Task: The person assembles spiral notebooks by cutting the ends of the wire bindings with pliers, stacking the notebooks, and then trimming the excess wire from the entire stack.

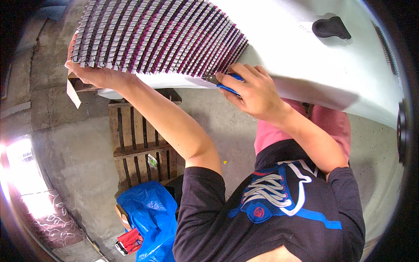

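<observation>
The ribbed stack point(152, 37) lay on the white table point(283, 59), by its front edge. It probably handled as a loose, fairly light load, its rows apt to slide and its thin loops to bend; the outer ends seemed the safest hold. Black coil-like loops crossed white and magenta strips in curving rows (the fisheye lens surely added some bend). The left hand point(98, 77) cupped the near left corner, its grip too hidden to tell. The right hand point(255, 91) gripped a blue-handled tool point(229, 90) at the near right end.
</observation>
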Action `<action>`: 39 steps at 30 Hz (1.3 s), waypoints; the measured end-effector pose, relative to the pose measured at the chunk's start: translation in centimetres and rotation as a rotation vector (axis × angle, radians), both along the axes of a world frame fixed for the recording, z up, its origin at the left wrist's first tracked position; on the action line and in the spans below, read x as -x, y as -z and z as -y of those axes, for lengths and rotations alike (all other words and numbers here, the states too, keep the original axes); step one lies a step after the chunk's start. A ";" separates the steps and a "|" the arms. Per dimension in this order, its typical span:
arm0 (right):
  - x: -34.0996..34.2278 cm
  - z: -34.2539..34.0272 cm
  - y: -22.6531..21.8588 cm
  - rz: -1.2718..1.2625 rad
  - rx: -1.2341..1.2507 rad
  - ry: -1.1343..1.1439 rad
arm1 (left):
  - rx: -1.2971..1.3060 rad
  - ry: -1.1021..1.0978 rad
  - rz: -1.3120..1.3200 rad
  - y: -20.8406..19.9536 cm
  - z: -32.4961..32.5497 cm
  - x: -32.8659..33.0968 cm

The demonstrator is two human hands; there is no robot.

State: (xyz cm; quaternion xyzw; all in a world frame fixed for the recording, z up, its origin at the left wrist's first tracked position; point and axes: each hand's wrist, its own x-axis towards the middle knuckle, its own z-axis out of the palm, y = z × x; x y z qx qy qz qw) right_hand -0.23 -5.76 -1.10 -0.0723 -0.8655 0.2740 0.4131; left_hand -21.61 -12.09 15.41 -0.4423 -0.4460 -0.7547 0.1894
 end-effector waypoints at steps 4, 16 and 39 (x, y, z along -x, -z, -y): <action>0.2 -0.6 -0.9 0.171 0.761 -0.396 | -0.003 0.001 0.013 0.1 -0.1 -0.7; -1.0 -0.5 0.2 0.023 0.075 0.016 | 0.096 -0.133 -0.001 0.1 0.2 -1.2; -0.9 0.3 0.4 0.038 0.293 -0.089 | 0.032 -0.055 -0.005 0.1 0.2 0.3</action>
